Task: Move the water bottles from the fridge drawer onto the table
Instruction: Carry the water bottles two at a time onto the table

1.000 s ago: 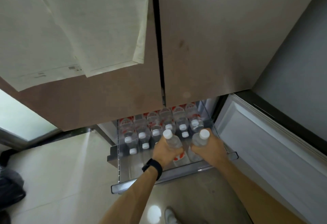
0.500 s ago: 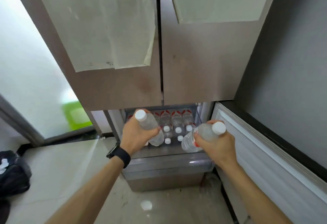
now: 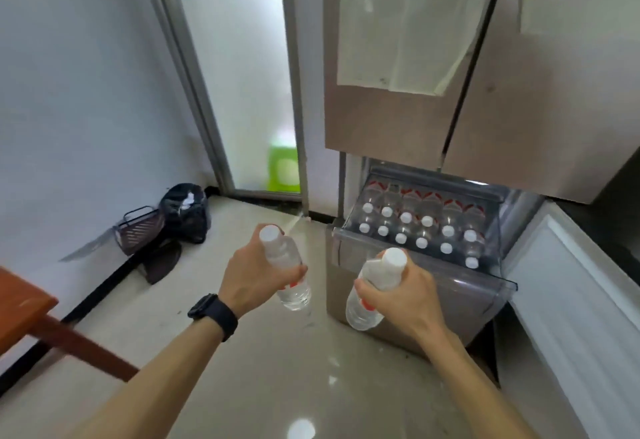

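**Two bottles out, a drawerful to go**

Each grip is clamped on a bottle. The left hand, a dark watch on its wrist, has its fingers wrapped round the middle of one water bottle, with the cap tilted up and away. The right hand holds a second bottle much the same way, just in front of the fridge drawer.

Both bottles are in the air over the floor, clear of the drawer and apart from each other. Behind them the drawer stands pulled open, with rows of white-capped bottles upright inside, packed close together.

Off to the left, a corner of an orange-brown wooden tabletop pokes into view. Only that corner shows, so I can't tell what it carries.

I'd judge the job barely begun. This pair is out of the drawer but not yet set down, and most of the stock is left in the drawer. At two bottles a go, plenty more trips look likely.
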Demonstrator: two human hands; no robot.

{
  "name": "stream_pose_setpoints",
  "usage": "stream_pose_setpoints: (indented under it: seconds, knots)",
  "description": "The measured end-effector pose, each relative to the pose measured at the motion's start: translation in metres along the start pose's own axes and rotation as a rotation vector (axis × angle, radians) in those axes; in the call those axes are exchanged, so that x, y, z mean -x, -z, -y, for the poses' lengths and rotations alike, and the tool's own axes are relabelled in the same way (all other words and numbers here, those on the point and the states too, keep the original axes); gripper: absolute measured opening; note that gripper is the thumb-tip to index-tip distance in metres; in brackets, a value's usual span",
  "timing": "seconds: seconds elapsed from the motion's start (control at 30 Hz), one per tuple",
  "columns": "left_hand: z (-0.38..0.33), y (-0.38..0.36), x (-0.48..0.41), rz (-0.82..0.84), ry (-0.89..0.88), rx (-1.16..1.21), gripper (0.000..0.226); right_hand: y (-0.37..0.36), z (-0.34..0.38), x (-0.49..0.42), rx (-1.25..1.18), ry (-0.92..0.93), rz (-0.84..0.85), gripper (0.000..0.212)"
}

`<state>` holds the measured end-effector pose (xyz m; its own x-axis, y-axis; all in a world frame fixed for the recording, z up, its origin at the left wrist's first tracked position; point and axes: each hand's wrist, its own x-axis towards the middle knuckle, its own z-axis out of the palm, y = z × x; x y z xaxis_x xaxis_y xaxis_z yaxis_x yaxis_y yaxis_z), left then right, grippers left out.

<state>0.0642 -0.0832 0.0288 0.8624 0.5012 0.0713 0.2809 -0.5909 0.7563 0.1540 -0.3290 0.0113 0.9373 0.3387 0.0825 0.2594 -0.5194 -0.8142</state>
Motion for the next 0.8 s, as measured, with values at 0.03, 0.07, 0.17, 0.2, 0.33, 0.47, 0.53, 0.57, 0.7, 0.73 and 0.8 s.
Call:
stream_pose_setpoints:
  seconds: [0.03, 0.07, 0.17, 0.2, 0.33, 0.47, 0.53, 0.57, 0.7, 0.73, 0.8]
  knots:
    - [0.013, 0.014, 0.015, -0.025, 0.036, 0.013, 0.063, -0.014, 0.012, 0.006, -0.001, 0.033, 0.040, 0.039]
    - [0.027, 0.028, 0.031, -0.049, 0.070, 0.021, 0.063, -0.030, 0.024, 0.013, 0.007, 0.070, 0.081, 0.038]
    - [0.068, 0.075, 0.082, -0.137, 0.164, 0.014, 0.064, -0.081, 0.065, 0.036, 0.027, 0.193, 0.205, 0.037]
    - [0.083, 0.093, 0.101, -0.171, 0.193, 0.011, 0.065, -0.099, 0.080, 0.046, 0.026, 0.235, 0.249, 0.037]
    - [0.139, 0.166, 0.192, -0.333, 0.318, -0.003, 0.064, -0.176, 0.143, 0.100, 0.032, 0.392, 0.430, 0.042]
    - [0.191, 0.250, 0.303, -0.472, 0.441, -0.050, 0.068, -0.252, 0.210, 0.185, -0.004, 0.529, 0.604, 0.045]
    - [0.216, 0.291, 0.363, -0.530, 0.501, -0.073, 0.066, -0.287, 0.241, 0.233, -0.025, 0.569, 0.692, 0.043]
    - [0.227, 0.309, 0.393, -0.552, 0.528, -0.082, 0.064, -0.305, 0.254, 0.258, -0.030, 0.583, 0.733, 0.042]
    - [0.264, 0.378, 0.503, -0.651, 0.632, -0.106, 0.060, -0.367, 0.308, 0.353, -0.042, 0.634, 0.830, 0.039]
    - [0.274, 0.391, 0.528, -0.680, 0.657, -0.114, 0.061, -0.380, 0.321, 0.375, -0.040, 0.655, 0.853, 0.039]
    - [0.291, 0.416, 0.574, -0.727, 0.702, -0.122, 0.065, -0.405, 0.345, 0.414, -0.044, 0.699, 0.893, 0.041]
